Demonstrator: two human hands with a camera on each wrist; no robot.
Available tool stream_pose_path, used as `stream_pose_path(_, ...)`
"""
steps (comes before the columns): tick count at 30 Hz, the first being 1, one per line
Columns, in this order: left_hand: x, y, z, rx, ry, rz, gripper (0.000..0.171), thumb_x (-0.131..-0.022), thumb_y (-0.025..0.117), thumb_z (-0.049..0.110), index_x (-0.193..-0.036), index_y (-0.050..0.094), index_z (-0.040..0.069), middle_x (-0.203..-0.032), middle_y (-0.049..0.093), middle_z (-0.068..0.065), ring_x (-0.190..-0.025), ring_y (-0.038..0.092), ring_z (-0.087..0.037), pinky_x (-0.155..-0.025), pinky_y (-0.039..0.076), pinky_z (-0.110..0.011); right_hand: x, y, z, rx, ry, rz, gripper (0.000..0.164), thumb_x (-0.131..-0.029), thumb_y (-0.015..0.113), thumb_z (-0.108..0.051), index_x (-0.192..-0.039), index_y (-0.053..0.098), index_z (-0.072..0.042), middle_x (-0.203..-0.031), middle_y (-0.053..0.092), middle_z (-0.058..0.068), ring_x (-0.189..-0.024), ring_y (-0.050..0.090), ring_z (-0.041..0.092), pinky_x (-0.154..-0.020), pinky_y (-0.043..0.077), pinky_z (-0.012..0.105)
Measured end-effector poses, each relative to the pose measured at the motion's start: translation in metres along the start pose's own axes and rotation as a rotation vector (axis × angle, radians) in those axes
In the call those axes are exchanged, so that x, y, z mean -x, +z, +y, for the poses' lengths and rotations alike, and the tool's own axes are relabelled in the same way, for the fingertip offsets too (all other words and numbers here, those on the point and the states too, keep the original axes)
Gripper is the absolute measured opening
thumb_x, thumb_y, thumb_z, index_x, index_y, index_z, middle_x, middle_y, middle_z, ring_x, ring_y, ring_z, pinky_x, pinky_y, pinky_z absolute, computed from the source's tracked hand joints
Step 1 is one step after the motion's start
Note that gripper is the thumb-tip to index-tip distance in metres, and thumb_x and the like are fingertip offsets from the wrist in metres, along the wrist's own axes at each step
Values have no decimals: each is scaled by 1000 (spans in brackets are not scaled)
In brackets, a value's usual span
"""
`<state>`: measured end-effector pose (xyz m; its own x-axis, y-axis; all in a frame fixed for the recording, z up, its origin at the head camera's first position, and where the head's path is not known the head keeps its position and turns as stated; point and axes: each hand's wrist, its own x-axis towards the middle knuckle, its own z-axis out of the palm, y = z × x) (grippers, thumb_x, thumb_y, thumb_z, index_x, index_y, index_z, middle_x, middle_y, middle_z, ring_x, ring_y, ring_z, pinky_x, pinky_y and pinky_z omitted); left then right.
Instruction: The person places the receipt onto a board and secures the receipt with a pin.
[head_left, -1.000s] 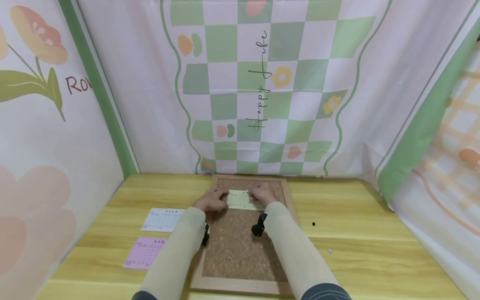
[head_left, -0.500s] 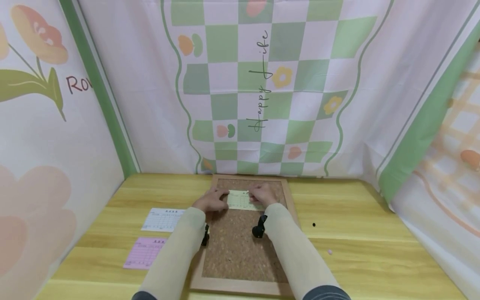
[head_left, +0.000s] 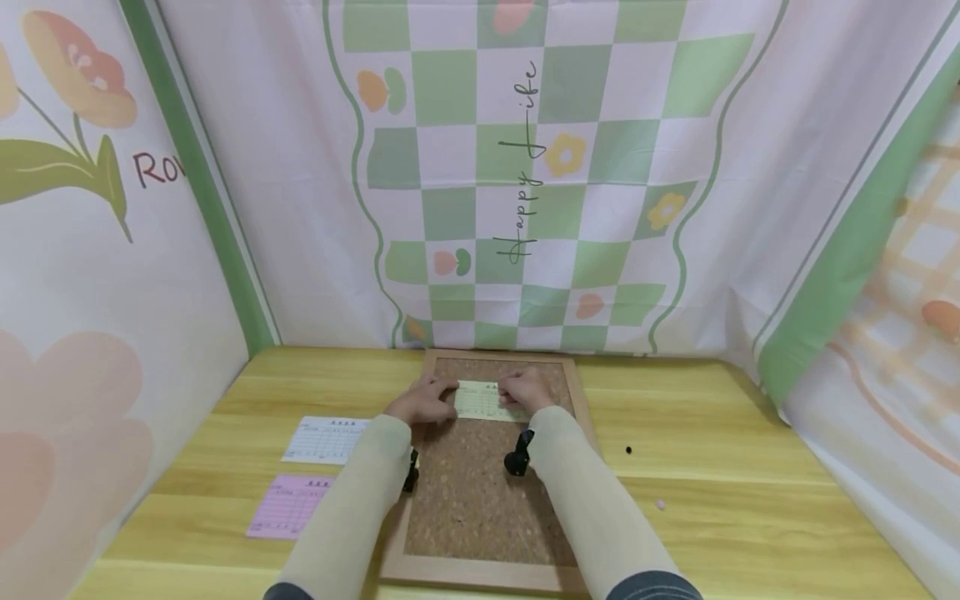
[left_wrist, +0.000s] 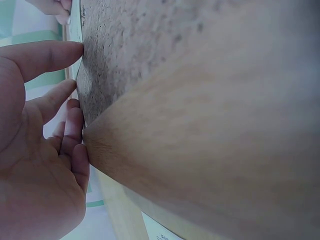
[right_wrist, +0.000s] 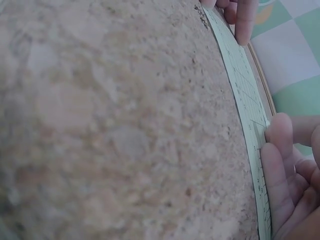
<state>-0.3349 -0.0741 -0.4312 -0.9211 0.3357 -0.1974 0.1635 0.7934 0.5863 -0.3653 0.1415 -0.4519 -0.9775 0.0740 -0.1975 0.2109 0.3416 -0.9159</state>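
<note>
A pale yellow-green printed slip (head_left: 477, 400) lies flat on the upper part of a wood-framed cork board (head_left: 480, 492). My left hand (head_left: 426, 402) rests at the slip's left edge, thumb and index finger spread and touching it; other fingers reach the board's frame in the left wrist view. Over the slip's right half, my right hand (head_left: 527, 390) has its thumb and index fingertips together against the paper. In the right wrist view those fingertips (right_wrist: 278, 131) pinch a tiny pale pin, mostly hidden, upright against the slip.
Left of the board, a white printed slip (head_left: 324, 439) and a pink one (head_left: 288, 506) lie on the wooden table (head_left: 735, 450). To the right lie a tiny black piece (head_left: 628, 450) and a tiny pink piece (head_left: 660, 505). A patterned curtain (head_left: 517, 208) hangs behind.
Both hands stay in the same places on the slip. The pale spot visible at my right fingertips a second ago is now covered by them.
</note>
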Motion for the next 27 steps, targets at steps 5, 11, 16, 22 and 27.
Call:
stream_pose_path(5, -1, 0, 1, -16, -4, -6, 64, -91, 61, 23, -152, 44, 16, -152, 34, -12, -136, 34, -30, -108, 34, -47, -1, 0, 0, -1, 17, 6, 27, -92, 62, -5, -117, 70, 4, -86, 70, 12, -64, 64, 14, -59, 54, 28)
stream_pose_path(11, 1, -1, 2, -7, 0, 7, 63, -91, 64, 23, -151, 46, 17, -152, 35, -12, -135, 36, -30, -106, 36, -48, 1, 0, -4, 20, 27, 21, 20, -90, 62, -3, -106, 72, 3, -81, 68, 10, -62, 62, 14, -56, 52, 26)
stream_pose_path(16, -8, 2, -6, 8, -1, 13, 65, -89, 64, 22, -151, 47, 18, -152, 35, -13, -136, 35, -32, -105, 36, -49, 3, 0, -7, 54, 17, 38, 13, -89, 62, -3, -93, 73, 1, -73, 66, 8, -60, 60, 14, -53, 50, 25)
stream_pose_path(22, -3, 1, -3, 6, -2, 11, 64, -89, 62, 22, -151, 46, 15, -153, 35, -13, -137, 33, -32, -107, 34, -48, 1, 3, -4, 103, -10, 48, 16, -90, 60, -4, -76, 68, -2, -64, 62, 6, -53, 55, 14, -50, 47, 26)
stream_pose_path(27, 1, 1, -1, 7, 0, 13, 64, -90, 63, 22, -151, 46, 16, -153, 35, -13, -137, 34, -31, -107, 34, -48, 0, 4, -2, 168, -39, 45, 27, -91, 57, -7, -65, 63, -5, -57, 58, 4, -48, 49, 14, -47, 42, 27)
